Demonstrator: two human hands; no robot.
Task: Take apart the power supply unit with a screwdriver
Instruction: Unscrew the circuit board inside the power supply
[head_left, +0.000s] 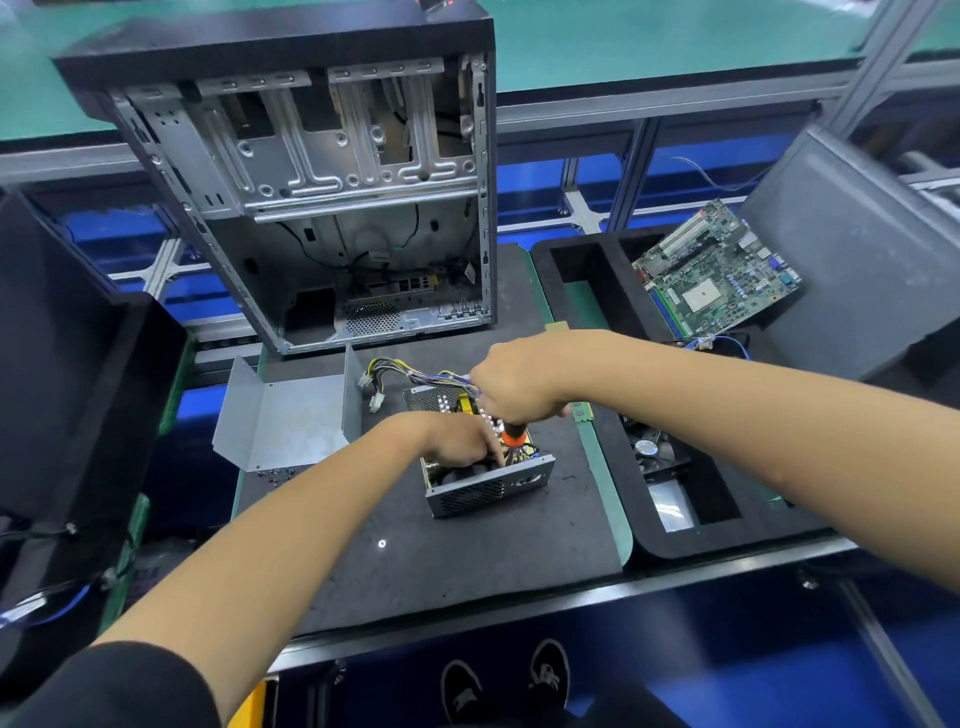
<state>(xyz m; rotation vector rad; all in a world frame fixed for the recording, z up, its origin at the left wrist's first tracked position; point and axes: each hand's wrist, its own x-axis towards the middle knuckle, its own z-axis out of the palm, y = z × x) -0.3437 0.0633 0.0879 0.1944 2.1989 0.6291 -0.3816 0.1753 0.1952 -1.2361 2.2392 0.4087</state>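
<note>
Head view: a work mat (415, 561) is seen from above, with both forearms reaching in over it.
Power supply unit (485, 467): set near the middle of the mat, lid off, circuit board and parts exposed; its vented metal side faces the camera.
Cable bundle (415, 376): multicoloured wires are led out of the unit's far end, with white connectors lying on the mat.
Right hand (511, 384): fingers are curled round the top of a screwdriver (514, 434); the orange-and-black handle is held upright over the open unit. The tip is hidden among the parts.
Left hand (457, 439): laid on the unit's near left corner, fingers bent down into the open housing; whether anything is pinched cannot be told.
Metal cover (291, 410): a bent grey sheet is placed on the mat left of the unit, well apart from it.
Loose screws (275, 474): small dark ones are scattered just in front of the cover.
Computer case (332, 197): stood open behind the unit, stripped inside.
Motherboard (717, 270): propped in a black foam tray (675, 540) at right.
</note>
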